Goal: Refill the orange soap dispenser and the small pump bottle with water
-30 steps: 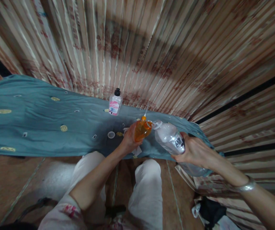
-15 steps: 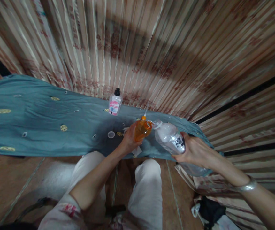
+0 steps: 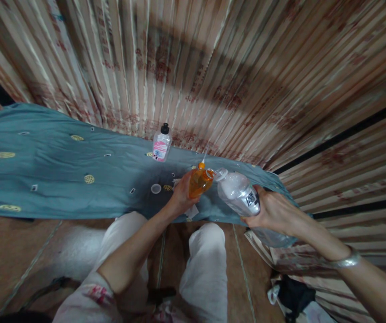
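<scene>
My left hand (image 3: pixel 182 195) is wrapped round a small orange bottle (image 3: pixel 200 183), uncapped and tilted to the right. In my right hand (image 3: pixel 269 207) is a large clear plastic bottle (image 3: pixel 236 192) with a dark-lettered label, tipped over toward the left. The two bottle mouths meet, or nearly so; I cannot tell whether liquid passes between them. Just behind the orange bottle lies an orange pump top (image 3: pixel 201 164) with a thin clear tube. A small round white cap (image 3: pixel 155 189) lies left of my left hand. White paper (image 3: pixel 192 211) shows partly beneath that hand.
A clear bottle with a black cap and pink label (image 3: pixel 161 144) stands toward the back of the blue-green cloth (image 3: pixel 54 166). Pleated curtain (image 3: pixel 179 67) rises behind it. My knees (image 3: pixel 208 242) are at the cloth's front edge. A dark bag (image 3: pixel 295 296) sits at lower right.
Both hands and both bottles keep nearly the same position and tilt. The view has shifted very slightly.
</scene>
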The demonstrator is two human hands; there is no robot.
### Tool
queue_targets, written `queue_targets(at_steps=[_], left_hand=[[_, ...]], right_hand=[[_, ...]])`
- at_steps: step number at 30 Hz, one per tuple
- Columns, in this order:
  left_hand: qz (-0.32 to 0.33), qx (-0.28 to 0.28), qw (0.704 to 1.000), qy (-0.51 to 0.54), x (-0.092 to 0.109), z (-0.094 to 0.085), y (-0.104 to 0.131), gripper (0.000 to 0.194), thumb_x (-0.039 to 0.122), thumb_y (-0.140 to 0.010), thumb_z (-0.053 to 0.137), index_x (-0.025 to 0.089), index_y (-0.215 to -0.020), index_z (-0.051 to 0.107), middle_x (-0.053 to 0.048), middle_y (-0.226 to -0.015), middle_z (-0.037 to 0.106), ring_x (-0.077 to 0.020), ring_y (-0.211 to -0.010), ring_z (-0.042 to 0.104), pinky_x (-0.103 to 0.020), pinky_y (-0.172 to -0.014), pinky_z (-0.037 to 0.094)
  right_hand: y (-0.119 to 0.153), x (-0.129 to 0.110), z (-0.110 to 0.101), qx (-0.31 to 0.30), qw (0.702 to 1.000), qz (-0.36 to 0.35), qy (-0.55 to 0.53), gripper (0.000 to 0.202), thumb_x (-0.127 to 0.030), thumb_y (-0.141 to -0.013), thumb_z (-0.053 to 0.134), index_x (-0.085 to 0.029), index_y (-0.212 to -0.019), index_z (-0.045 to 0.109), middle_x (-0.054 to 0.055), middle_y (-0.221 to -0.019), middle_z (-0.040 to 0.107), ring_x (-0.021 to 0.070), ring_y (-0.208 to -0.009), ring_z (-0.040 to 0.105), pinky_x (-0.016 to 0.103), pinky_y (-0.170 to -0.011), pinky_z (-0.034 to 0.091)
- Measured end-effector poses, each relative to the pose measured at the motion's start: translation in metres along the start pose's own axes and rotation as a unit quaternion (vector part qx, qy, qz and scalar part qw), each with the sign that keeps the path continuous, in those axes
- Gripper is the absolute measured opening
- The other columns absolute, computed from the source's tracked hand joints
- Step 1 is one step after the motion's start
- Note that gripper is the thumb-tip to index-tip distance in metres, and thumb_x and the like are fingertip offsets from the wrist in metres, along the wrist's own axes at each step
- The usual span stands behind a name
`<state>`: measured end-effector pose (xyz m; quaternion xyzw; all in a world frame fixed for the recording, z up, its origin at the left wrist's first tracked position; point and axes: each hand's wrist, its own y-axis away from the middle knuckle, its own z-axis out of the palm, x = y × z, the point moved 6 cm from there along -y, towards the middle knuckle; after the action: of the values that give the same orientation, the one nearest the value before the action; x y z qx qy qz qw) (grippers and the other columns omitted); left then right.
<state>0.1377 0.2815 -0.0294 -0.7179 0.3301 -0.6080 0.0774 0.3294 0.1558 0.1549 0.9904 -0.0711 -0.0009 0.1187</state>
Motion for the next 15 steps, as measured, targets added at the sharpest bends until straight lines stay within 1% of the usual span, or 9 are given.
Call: queue_targets(at_steps=[6,11,15], left_hand=[[-0.001,-0.002,1.000,-0.002,-0.0011,0.0000,-0.0002,0.090,0.013,-0.080,0.086,0.019,-0.162,0.051,-0.021,-0.158,0.069,-0.0387,-0.149,0.069,-0.060,-0.130,0.055],[0.009,0.000,1.000,0.004,0.0010,0.0006,-0.0014,0.087,0.011,-0.081,0.084,0.020,-0.161,0.052,-0.019,-0.158,0.070,-0.0374,-0.148,0.069,-0.061,-0.130,0.055],[0.013,0.004,1.000,0.003,0.0006,0.0008,-0.0011,0.087,0.012,-0.081,0.085,0.019,-0.161,0.052,-0.020,-0.159,0.069,-0.0377,-0.149,0.068,-0.061,-0.130,0.055]], right_hand=[[0.0004,0.0002,-0.0003,-0.001,1.000,0.010,0.002,0.057,-0.051,-0.074,0.073,-0.015,-0.118,0.066,0.008,-0.078,0.079,0.0359,-0.075,0.082,0.035,-0.062,0.052],[-0.0002,0.0011,0.0017,0.000,1.000,0.011,-0.001,0.063,-0.053,-0.072,0.075,-0.013,-0.121,0.067,0.008,-0.080,0.080,0.0385,-0.077,0.082,0.036,-0.063,0.052],[-0.0004,0.0018,0.0027,-0.008,1.000,0.017,0.004,0.065,-0.054,-0.073,0.073,-0.013,-0.122,0.067,0.009,-0.081,0.080,0.0392,-0.078,0.082,0.036,-0.065,0.053]])
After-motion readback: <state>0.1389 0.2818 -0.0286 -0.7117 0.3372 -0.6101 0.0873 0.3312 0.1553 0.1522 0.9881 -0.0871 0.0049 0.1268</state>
